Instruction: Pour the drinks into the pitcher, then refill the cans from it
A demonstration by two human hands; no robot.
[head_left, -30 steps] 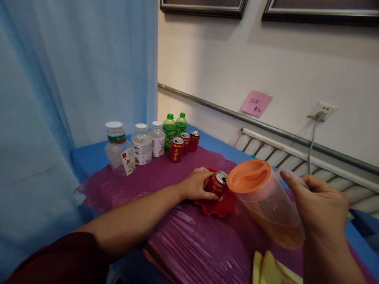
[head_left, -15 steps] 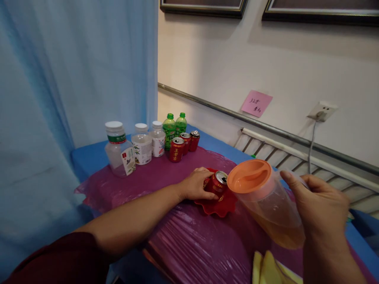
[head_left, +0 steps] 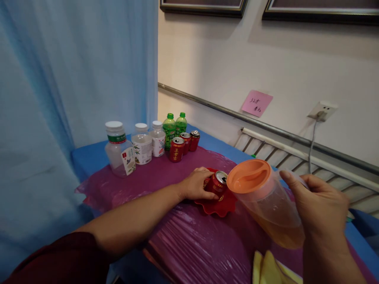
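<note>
My left hand is closed around a red can, which stands over a red scalloped mat. In my right hand is the handle of a clear pitcher with an orange lid. The pitcher leans to the left, its lid edge close beside the can's opened top. Light brown liquid lies in its lower part. No stream of liquid can be made out between pitcher and can.
Behind stand red cans, green bottles and white-capped jars on purple plastic and a blue surface. A yellow cloth lies at the front. A radiator is by the wall; a blue curtain hangs left.
</note>
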